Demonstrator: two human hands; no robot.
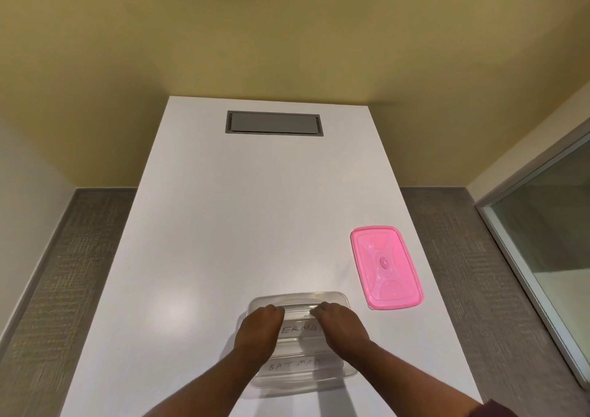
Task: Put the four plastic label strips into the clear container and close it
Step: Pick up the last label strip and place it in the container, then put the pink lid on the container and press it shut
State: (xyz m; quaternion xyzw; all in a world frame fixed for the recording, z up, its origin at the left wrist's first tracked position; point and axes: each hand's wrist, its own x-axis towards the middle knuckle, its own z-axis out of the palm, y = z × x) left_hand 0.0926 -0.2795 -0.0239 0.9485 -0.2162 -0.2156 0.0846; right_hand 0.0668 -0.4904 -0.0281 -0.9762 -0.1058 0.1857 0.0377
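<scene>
Fingers (275, 310) curl inside clear container (332, 298) over label strips (298, 330).

Each hand (260, 327) covers lettering on the strips (298, 330) (container blurred).

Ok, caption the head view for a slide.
Both hands reach into the clear container holding label strips; the pink lid lies beside it.

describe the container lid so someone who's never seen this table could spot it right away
Start at the long white table and go to its right edge, near the person's end. The lid lies flat there, just beyond and right of the clear container under both hands. It is the only bright pink item: a rounded rectangle with a small centre knob.
</scene>
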